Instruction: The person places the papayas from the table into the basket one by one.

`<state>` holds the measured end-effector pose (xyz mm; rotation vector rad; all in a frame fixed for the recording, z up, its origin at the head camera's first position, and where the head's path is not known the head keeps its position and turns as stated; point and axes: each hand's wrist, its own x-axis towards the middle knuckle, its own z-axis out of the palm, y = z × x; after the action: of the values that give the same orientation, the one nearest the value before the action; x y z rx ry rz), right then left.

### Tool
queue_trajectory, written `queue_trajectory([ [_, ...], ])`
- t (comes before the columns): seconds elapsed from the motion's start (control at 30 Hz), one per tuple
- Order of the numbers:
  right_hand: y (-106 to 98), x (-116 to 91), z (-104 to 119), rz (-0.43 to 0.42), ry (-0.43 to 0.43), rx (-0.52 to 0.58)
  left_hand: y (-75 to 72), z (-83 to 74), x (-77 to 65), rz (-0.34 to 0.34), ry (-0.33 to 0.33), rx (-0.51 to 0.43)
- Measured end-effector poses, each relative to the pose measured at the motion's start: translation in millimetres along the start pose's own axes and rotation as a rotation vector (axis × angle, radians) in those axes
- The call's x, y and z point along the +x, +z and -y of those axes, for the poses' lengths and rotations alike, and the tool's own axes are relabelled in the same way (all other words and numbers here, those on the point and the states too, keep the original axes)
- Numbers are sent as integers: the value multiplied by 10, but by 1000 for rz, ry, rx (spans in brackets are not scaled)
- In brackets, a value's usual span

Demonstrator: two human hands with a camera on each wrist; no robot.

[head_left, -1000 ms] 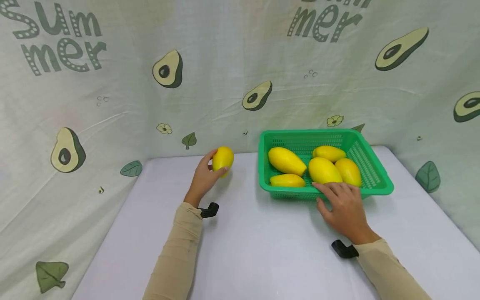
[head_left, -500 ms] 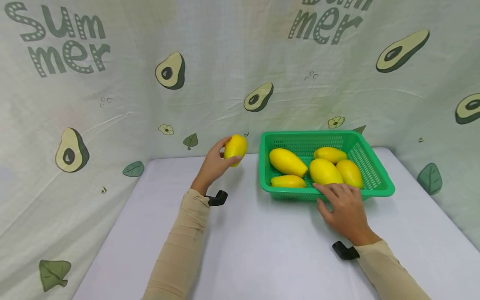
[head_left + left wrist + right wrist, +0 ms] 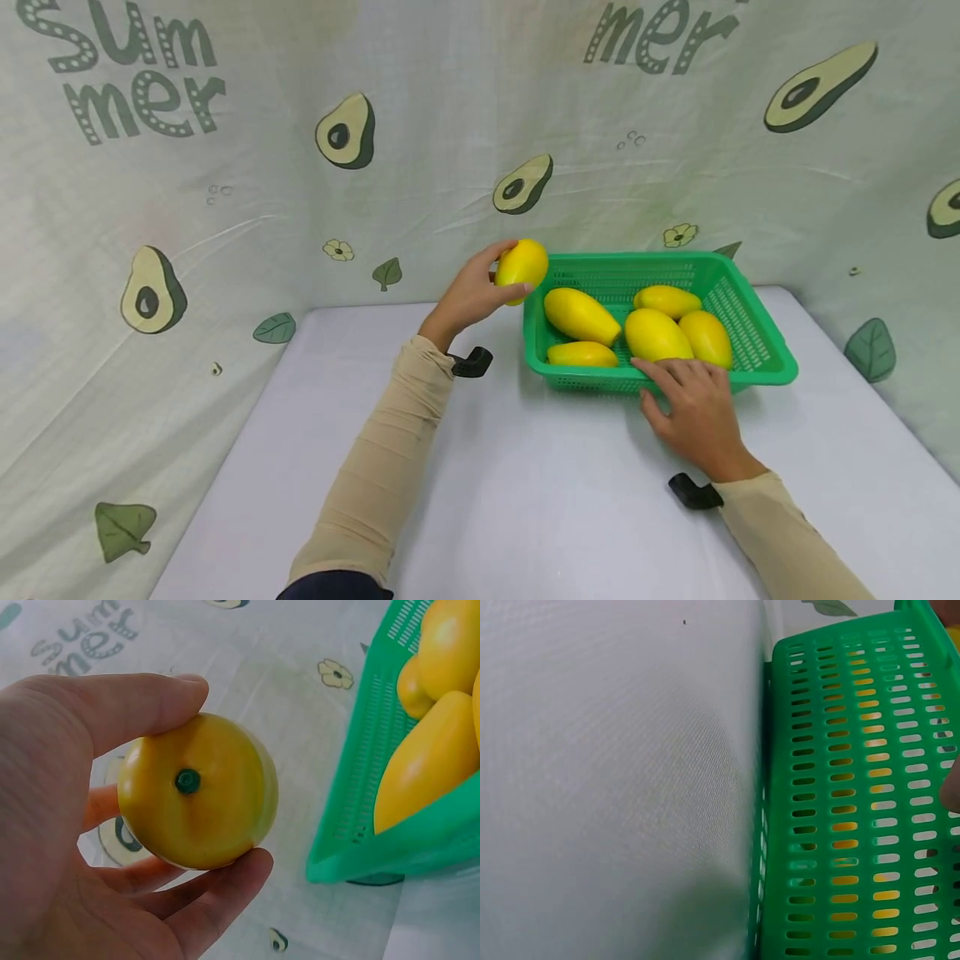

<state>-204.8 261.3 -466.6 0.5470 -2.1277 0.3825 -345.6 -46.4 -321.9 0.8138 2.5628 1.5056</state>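
Note:
My left hand holds a yellow mango between thumb and fingers. It is raised above the table, near the far left corner of the green plastic basket. The left wrist view shows the end of this mango, with a small green stem nub, and the basket wall to its right. At the basket's front rim, my right hand grips with its fingers over the edge and its thumb outside. In the right wrist view the slotted wall fills the right side; only a bit of the thumb shows.
Several yellow mangoes lie in the basket, among them a long one at the left and a rounder one in the middle. A white cloth covers the table. Behind it hangs a printed curtain with avocados and leaves.
My left hand has lifted the mango and carried it right, from over the table to the basket's left corner. My right hand stays at the basket's front rim.

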Motion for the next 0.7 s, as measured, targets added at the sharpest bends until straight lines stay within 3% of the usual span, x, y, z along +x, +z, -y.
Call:
queue_trajectory([
  [0.47,-23,-23,12,72,24,-14,210,-179,232,51,65,71],
  [0.7,-22,-1,4,51,12,-14,269,-282,359,66,40,69],
])
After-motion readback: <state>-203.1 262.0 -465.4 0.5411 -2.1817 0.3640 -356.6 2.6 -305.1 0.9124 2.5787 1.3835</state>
